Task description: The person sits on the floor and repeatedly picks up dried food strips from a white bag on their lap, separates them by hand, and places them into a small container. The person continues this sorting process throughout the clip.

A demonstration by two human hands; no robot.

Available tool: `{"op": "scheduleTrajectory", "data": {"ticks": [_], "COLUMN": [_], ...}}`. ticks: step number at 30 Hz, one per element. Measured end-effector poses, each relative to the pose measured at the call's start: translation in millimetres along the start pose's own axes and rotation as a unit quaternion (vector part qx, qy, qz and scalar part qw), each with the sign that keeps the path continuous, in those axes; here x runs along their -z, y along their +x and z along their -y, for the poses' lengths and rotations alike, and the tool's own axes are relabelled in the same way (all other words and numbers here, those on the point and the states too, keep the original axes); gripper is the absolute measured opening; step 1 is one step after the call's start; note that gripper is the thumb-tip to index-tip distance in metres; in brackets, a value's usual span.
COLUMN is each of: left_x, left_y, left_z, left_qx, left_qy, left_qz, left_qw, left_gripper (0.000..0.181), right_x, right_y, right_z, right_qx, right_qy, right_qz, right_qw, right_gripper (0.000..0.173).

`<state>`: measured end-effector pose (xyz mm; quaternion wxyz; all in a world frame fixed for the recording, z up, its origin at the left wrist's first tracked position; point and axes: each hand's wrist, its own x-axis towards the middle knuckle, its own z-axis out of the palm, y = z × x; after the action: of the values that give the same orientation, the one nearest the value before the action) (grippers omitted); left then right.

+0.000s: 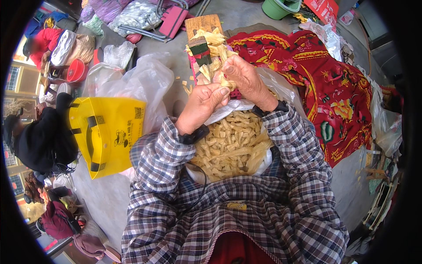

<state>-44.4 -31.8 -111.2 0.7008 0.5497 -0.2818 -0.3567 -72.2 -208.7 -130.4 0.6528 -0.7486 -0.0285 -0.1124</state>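
Note:
Both hands meet above the near end of a wooden board. My left hand (206,100) pinches a pale yellow dried strip (228,83) between thumb and fingertips. Right beside it, my right hand (246,79) is closed on the same material, its fingers bent inward. Just ahead of the left fingers, a metal blade (208,72) stands below a dark green block (198,46) with a red band. More pale strips (212,37) lie heaped on the wooden board (203,23). In my lap, a white sack (266,161) holds many short folded yellow pieces (227,142).
A yellow bag (113,132) and clear plastic sheeting (145,79) are at the left. A red flowered blanket (316,82) spreads on the right. A folding chair (173,21) and a green tub (280,9) lie beyond. Several people sit along the left side.

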Motion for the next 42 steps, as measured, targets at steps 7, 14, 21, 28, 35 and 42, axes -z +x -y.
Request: {"op": "scheduleTrajectory", "data": {"ticks": [7, 14, 21, 28, 35, 42], "left_x": [-7, 6, -3, 2, 0, -10], "left_y": [-12, 4, 2, -4, -2, -4], "left_z": [-15, -1, 17, 11, 5, 3], "left_qx": [0.006, -0.079, -0.151, -0.110, -0.185, -0.096], "left_qy": [0.014, 0.291, 0.395, 0.139, 0.505, 0.592], "left_qz": [-0.010, -0.111, -0.171, -0.173, -0.156, -0.059], "left_qw": [1.000, 0.947, 0.890, 0.969, 0.829, 0.798], "left_gripper": [0.036, 0.048, 0.015, 0.016, 0.008, 0.021], "right_x": [16, 7, -10, -6, -9, -2], "right_y": [9, 6, 0, 0, 3, 4], "right_z": [-1, -10, -12, 3, 2, -6], "right_qx": [0.006, -0.022, -0.016, 0.022, 0.040, 0.000], "right_qy": [-0.083, -0.162, -0.167, -0.189, -0.181, -0.302], "right_qz": [-0.075, -0.035, 0.006, 0.005, -0.053, 0.001], "right_qw": [0.994, 0.986, 0.986, 0.982, 0.981, 0.953], "right_gripper": [0.032, 0.036, 0.035, 0.025, 0.025, 0.034]}}
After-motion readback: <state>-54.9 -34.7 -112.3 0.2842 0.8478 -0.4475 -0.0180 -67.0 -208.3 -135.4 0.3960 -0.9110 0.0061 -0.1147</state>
